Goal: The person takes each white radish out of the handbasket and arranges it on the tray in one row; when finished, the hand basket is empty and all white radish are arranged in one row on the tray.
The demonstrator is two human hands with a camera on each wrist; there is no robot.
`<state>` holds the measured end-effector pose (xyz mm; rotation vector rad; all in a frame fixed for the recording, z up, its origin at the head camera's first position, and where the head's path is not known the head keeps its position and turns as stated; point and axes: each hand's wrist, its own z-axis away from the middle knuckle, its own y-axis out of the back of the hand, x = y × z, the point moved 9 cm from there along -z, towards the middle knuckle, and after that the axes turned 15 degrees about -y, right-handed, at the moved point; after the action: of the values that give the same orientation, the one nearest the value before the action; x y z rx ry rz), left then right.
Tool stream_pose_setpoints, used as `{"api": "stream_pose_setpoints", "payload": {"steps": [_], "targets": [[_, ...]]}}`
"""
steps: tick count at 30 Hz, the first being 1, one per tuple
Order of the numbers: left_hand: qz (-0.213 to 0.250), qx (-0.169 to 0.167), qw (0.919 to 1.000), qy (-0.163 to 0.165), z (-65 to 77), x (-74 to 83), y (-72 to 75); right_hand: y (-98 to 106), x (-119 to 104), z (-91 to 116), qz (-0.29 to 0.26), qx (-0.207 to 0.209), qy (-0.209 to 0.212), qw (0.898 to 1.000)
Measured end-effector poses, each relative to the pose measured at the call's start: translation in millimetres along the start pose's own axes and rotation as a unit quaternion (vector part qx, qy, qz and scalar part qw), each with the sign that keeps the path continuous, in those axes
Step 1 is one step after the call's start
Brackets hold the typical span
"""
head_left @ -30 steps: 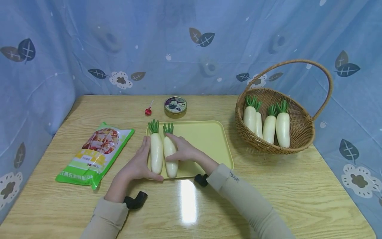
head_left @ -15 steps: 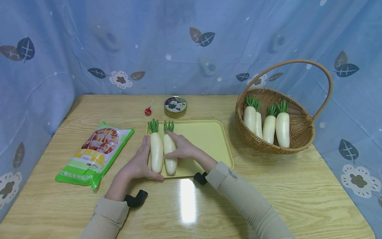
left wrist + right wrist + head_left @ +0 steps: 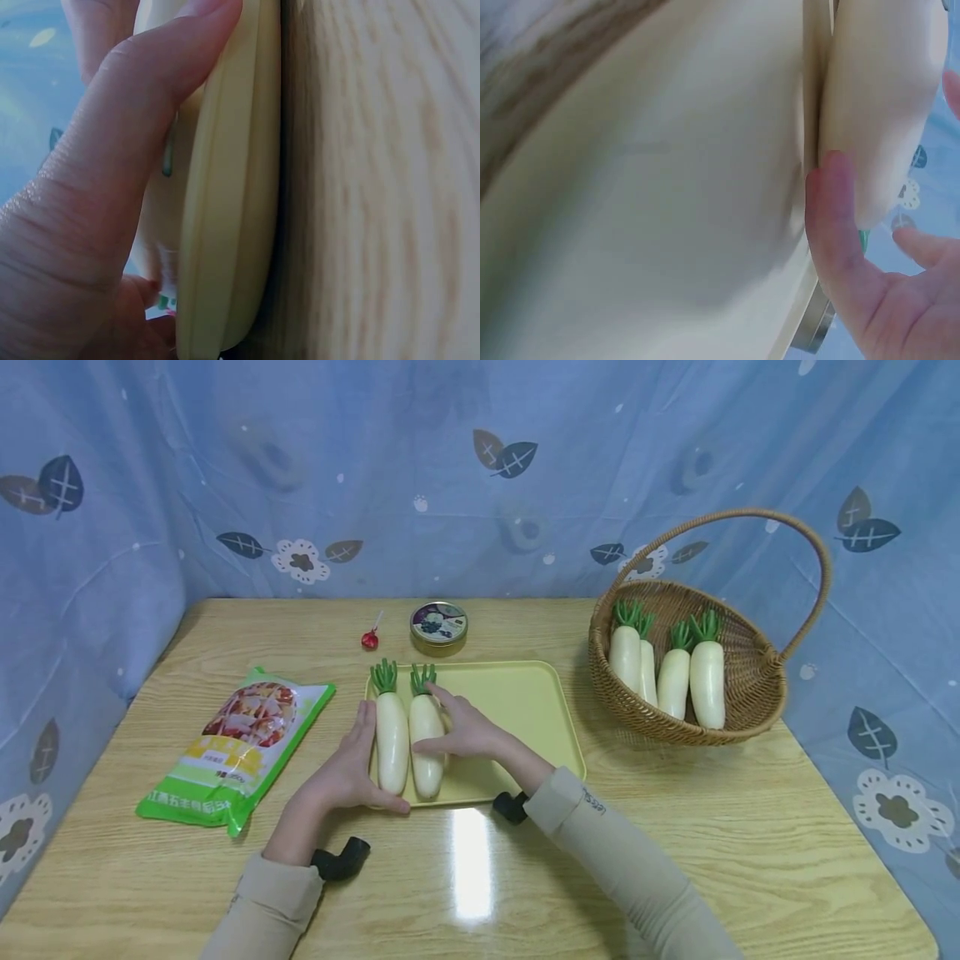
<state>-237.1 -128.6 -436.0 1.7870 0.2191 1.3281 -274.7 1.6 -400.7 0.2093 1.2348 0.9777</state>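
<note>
Two white radishes with green tops lie side by side on a yellow tray [image 3: 517, 710]. Along the outer side of the left radish [image 3: 392, 743] the left hand [image 3: 347, 772] rests with straight fingers, its thumb stretched over the tray's front rim. In the left wrist view that thumb [image 3: 127, 112] lies across the rim. The right hand [image 3: 468, 731] spreads its fingers over the upper half of the right radish [image 3: 427, 768]. Seen from the right wrist, one straight digit [image 3: 832, 217] touches the radish's side [image 3: 881, 97] while other fingers stand apart from it.
A wicker basket [image 3: 622, 714] at the right holds several more white radishes [image 3: 707, 685]. On the left lies a green food packet [image 3: 240, 747]. Behind the tray are a red lollipop [image 3: 370, 639] and a round tin [image 3: 438, 627]. A blue patterned curtain [image 3: 450, 510] hangs behind the table.
The right radish has shifted slightly away from the front rim, and the right hand has moved a little up along it with its fingers looser. The left hand has stayed in place.
</note>
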Motion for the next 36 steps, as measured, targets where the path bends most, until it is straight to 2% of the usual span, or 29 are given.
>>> {"api": "stream_pose_setpoints", "payload": {"steps": [10, 26, 36], "targets": [[-0.003, -0.003, 1.0, 0.001, 1.0, 1.7, 0.2, 9, 3, 5, -0.003, 0.007, 0.006, 1.0], [0.0, 0.0, 1.0, -0.006, 2.7, 4.7, 1.6, 29, 10, 25, -0.039, 0.005, -0.019, 0.999], [0.007, 0.003, 0.9999, -0.01, 2.2, 3.9, 1.4, 52, 11, 39, -0.036, 0.027, -0.013, 0.999]]}}
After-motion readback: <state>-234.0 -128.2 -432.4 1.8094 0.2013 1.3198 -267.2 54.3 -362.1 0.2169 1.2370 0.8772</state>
